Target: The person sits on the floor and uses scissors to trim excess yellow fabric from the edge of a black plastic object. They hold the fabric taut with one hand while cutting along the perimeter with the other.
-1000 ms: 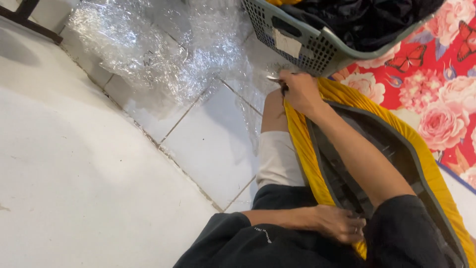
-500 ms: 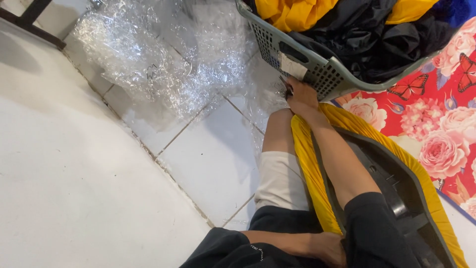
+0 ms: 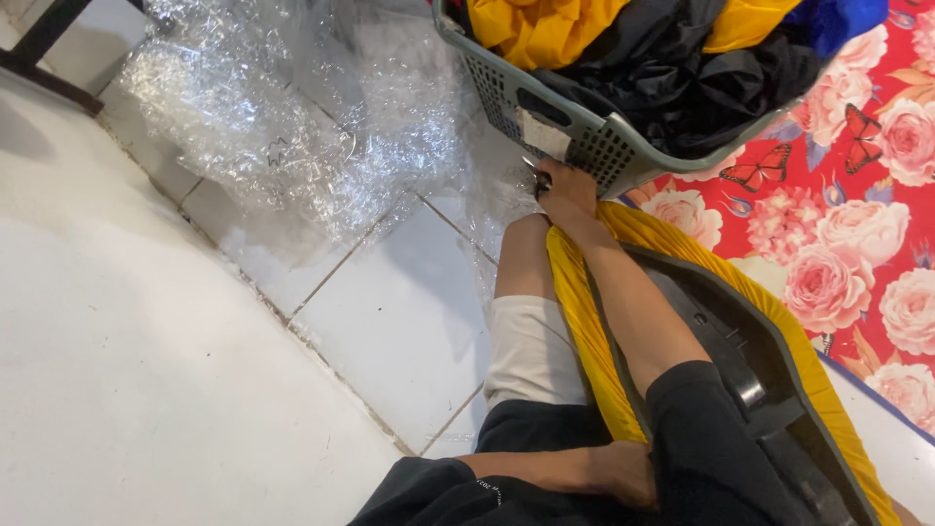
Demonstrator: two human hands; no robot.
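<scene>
A long yellow fabric piece with a black and grey strap panel lies along my leg. My right hand reaches past my knee and grips the fabric's far end, right at the foot of the grey laundry basket. A small dark, metallic object sticks out by its fingers; I cannot tell what it is. My left hand is at my lap, closed on the near end of the same fabric.
The basket holds yellow, black and blue cloth. Crumpled clear bubble wrap covers the white floor tiles at the upper left. A red mat with roses lies on the right. A dark furniture leg stands at the top left.
The view has tilted, bringing more of the basket and its cloth into sight. My right hand stays at the fabric's far end; my left hand sits lower in the picture.
</scene>
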